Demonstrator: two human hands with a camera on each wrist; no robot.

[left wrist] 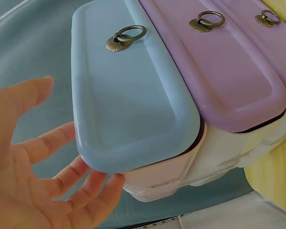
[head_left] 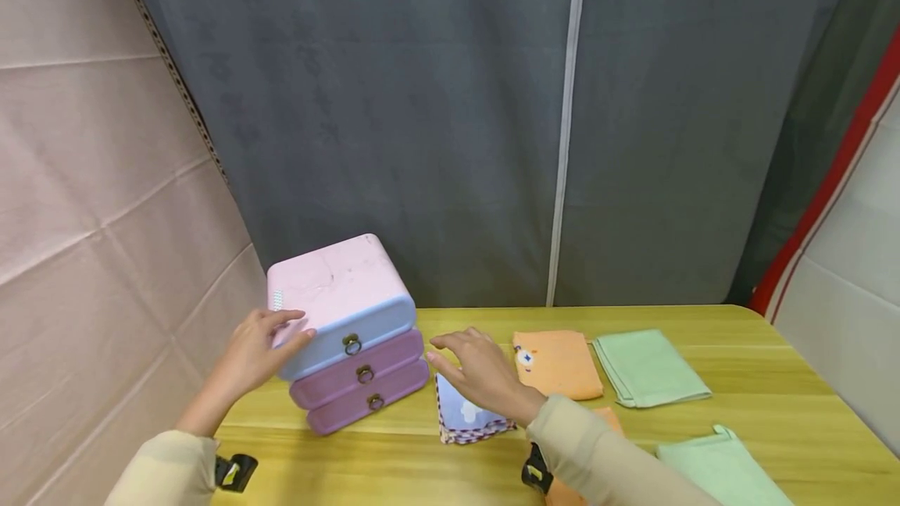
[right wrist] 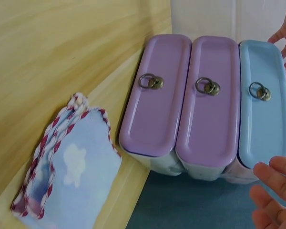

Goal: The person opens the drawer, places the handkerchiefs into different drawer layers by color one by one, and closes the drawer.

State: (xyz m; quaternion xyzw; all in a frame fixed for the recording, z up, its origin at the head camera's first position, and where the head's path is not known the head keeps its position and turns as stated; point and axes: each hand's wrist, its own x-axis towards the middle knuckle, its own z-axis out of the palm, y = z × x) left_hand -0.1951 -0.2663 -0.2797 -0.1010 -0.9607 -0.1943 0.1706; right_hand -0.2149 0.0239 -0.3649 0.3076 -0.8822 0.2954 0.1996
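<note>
A small chest of three drawers (head_left: 341, 276) stands at the left of the table, with a pink top, a light blue top drawer (left wrist: 128, 90) and two purple drawers (right wrist: 157, 109) below. Each drawer front carries a bronze ring pull (right wrist: 260, 91). My left hand (head_left: 256, 354) is at the chest's upper left front corner, fingers spread along its side and thumb off the front. To the right of the chest hovers my right hand (head_left: 481, 373), fingers loosely extended and holding nothing. Below it lies a folded blue cloth (right wrist: 88, 171) with a red-and-white braided edge, partly hidden by that hand in the head view.
Right of the blue cloth lie a folded orange cloth (head_left: 562, 369) with an animal patch and a folded green cloth (head_left: 650, 369). Nearer are another green cloth (head_left: 724, 467) and an orange one (head_left: 608, 418), partly behind my right forearm. A grey curtain (head_left: 422, 139) hangs behind the table.
</note>
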